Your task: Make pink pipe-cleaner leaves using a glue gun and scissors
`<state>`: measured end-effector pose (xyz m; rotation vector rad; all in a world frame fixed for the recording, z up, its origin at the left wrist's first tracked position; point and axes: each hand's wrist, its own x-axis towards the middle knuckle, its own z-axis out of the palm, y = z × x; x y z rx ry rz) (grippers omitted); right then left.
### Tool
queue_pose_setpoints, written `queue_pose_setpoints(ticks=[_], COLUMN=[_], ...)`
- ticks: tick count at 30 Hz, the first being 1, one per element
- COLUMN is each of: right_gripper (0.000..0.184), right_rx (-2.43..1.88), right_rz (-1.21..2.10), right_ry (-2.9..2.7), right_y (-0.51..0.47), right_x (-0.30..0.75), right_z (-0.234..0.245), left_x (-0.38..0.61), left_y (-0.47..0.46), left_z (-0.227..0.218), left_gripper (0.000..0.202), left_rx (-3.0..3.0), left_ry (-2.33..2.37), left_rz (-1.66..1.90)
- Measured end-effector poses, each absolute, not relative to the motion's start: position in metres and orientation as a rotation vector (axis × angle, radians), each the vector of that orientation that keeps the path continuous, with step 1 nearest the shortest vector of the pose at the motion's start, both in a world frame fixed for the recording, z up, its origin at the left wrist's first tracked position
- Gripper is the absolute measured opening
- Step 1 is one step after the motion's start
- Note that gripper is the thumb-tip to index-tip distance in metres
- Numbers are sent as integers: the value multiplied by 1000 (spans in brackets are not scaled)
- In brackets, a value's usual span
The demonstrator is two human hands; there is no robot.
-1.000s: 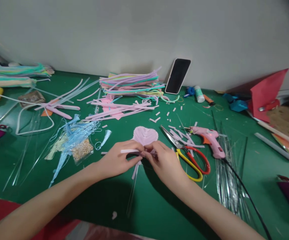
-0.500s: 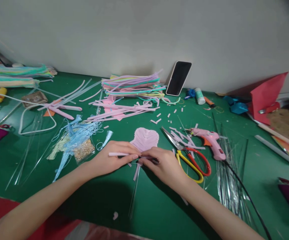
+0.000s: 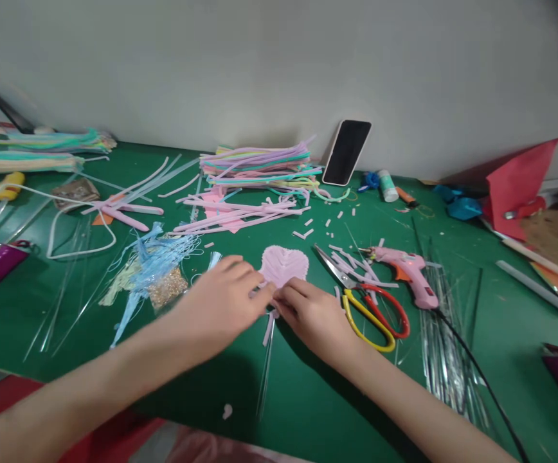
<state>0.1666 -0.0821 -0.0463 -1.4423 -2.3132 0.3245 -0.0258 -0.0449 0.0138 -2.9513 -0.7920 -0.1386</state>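
Note:
A pale pink heart-shaped piece [image 3: 285, 263] made of pipe-cleaner strips lies on the green mat [image 3: 308, 399]. My left hand [image 3: 221, 299] and my right hand [image 3: 310, 315] meet at its lower tip, fingers curled and pinched together there. A short pink strip [image 3: 268, 329] and a thin clear rod [image 3: 262, 386] stick out below the hands toward me. What sits between the fingertips is hidden. Red-and-yellow scissors [image 3: 370, 308] lie just right of my right hand.
A pink glue gun [image 3: 407, 273] with a black cord lies right of the scissors, beside clear rods [image 3: 445, 334]. Stacked pastel pipe cleaners [image 3: 260, 167] and a phone [image 3: 346, 153] stand by the wall. Blue tassels and a bead bag [image 3: 156, 273] lie left. Cut pink scraps are scattered.
My left hand has moved up and right over the heart's lower tip, and the pink strip it held out to the left no longer shows. The right hand stayed put.

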Motion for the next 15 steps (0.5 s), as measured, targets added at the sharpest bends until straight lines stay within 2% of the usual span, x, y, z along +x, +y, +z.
queue_pose_setpoints(ticks=[3, 7, 15], right_gripper=[20, 19, 17], right_rx=[-1422, -1352, -1269], right_rz=[250, 420, 523], right_ry=[-2294, -2170, -2065], right_y=[-82, -85, -88], right_x=[166, 169, 176], right_z=[-52, -58, -59], left_x=[-1, -1, -26], left_y=[-57, -60, -34], left_z=[-6, -23, -42], left_gripper=[17, 15, 25], left_rx=[-2857, -2868, -3063], left_ry=[-800, -952, -739], left_rz=[17, 12, -565])
